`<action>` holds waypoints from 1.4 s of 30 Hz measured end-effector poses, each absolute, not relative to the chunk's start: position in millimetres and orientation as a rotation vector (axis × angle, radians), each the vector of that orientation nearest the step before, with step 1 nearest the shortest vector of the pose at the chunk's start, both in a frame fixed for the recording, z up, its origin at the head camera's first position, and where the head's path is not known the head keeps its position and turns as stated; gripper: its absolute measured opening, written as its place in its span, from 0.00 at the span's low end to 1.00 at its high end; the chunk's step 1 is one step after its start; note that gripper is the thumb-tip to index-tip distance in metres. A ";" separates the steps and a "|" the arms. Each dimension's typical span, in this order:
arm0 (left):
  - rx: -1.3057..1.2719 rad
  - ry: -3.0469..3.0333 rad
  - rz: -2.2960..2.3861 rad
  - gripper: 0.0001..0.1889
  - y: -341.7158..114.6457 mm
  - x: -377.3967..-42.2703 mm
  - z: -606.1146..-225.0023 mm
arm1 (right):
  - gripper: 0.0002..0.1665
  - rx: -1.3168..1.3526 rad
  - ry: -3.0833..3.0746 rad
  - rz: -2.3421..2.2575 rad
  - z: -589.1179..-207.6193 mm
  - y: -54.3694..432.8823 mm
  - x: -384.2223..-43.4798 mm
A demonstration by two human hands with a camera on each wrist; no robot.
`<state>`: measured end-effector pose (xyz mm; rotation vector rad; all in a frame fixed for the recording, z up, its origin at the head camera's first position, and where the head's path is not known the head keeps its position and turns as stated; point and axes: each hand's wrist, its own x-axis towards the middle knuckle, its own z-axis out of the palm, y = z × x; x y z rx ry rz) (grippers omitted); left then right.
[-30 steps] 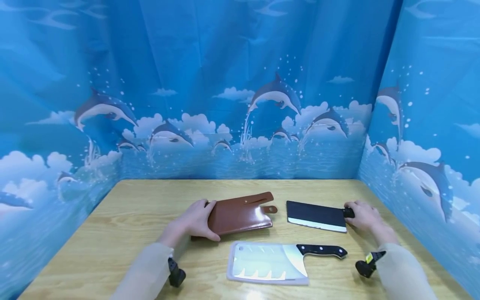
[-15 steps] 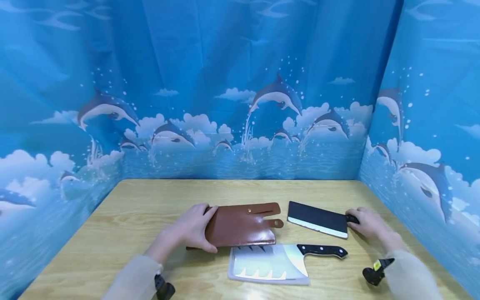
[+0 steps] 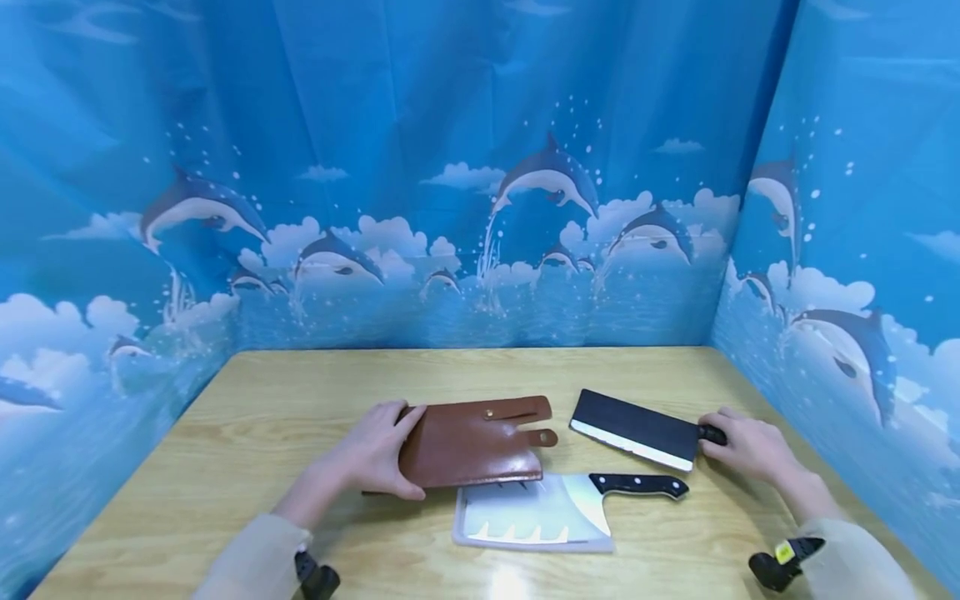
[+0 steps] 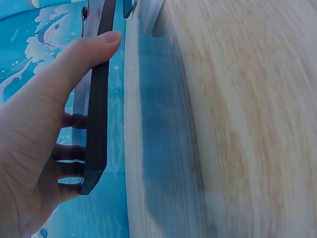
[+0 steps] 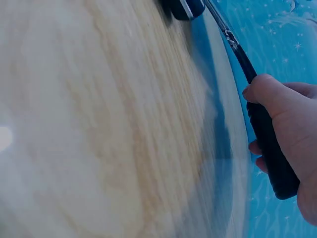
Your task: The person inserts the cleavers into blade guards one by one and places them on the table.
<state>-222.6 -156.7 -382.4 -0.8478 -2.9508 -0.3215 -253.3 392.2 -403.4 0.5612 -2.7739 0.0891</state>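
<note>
My left hand (image 3: 375, 450) grips the closed left end of a brown leather knife sheath (image 3: 472, 446), thumb along the near edge. Its flap and snap strap point right. In the left wrist view the sheath's dark edge (image 4: 99, 119) is raised off the table, with a shadow below. My right hand (image 3: 748, 446) holds a cleaver (image 3: 633, 425) by its black handle (image 5: 270, 148), blade pointing left toward the sheath's open end. A gap lies between blade and strap. In the right wrist view fingers and thumb wrap that handle.
A second cleaver (image 3: 592, 500) with a black riveted handle lies on the wooden table (image 3: 300, 383), its blade in a translucent cover (image 3: 525, 533). The sheath overlaps the cover's far edge in the head view. A blue dolphin-print curtain (image 3: 465, 308) surrounds the table's back and sides.
The sheath has come toward me and a little left, now overlapping the covered blade. The cleaver has swung, its handle end moving right and nearer. Both hands keep their hold.
</note>
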 end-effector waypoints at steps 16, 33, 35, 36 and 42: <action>-0.844 -2.922 -0.328 0.59 -160.3 -222.5 -379.7 | 0.18 0.714 -2.599 0.133 -386.9 364.3 -239.9; -0.886 -2.902 -0.304 0.60 -162.1 -224.8 -384.2 | 0.17 0.871 -2.449 0.177 -382.4 341.5 -238.6; -0.882 -2.911 -0.305 0.60 -161.7 -224.8 -384.0 | 0.17 0.894 -2.429 0.177 -381.9 338.2 -239.5; -0.883 -2.911 -0.303 0.60 -161.5 -224.8 -384.1 | 0.17 0.905 -2.418 0.178 -381.4 336.6 -239.8; -0.898 -2.891 -0.295 0.60 -160.3 -225.3 -385.3 | 0.17 0.938 -2.387 0.197 -379.7 326.5 -239.1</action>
